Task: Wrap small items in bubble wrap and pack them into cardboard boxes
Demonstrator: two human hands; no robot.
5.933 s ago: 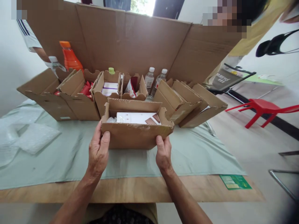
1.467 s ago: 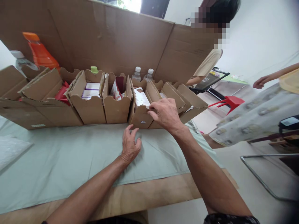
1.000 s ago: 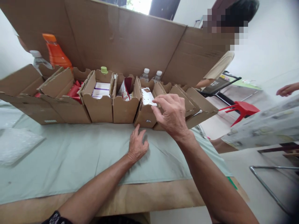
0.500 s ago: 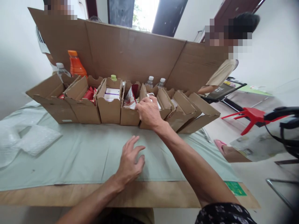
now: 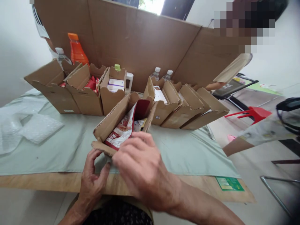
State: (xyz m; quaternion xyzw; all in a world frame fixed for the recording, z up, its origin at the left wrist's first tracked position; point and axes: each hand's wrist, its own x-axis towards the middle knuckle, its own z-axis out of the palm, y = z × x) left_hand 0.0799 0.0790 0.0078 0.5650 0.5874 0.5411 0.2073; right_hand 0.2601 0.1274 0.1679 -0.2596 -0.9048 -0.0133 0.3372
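Note:
A narrow, open-topped cardboard box point(image 5: 110, 117) sits tilted near the front of the cloth, pulled out of a row of similar boxes. Inside it stand a red and white printed food packet point(image 5: 124, 128) and a smaller yellowish packet point(image 5: 140, 125), partly covered. My right hand point(image 5: 142, 165), a little blurred, is closed over the box's near rim, its fingertips partly hidden. My left hand point(image 5: 93, 175) is at the front left corner, fingertips against the cardboard, with thumb and fingers apart.
Boxes holding red packets point(image 5: 92, 83) and white cartons point(image 5: 116, 85) line the back left; more boxes point(image 5: 168, 100) stand right. Behind are bottles, including an orange one point(image 5: 78, 51), and a tall cardboard panel point(image 5: 140, 40). Bubble wrap point(image 5: 39, 128) lies left. A person's forearm point(image 5: 214, 86) shows right.
My right hand has drawn the box out of the row toward me, leaving a gap there. My left hand has moved left and nearer me, to the box's corner. The view has tilted down.

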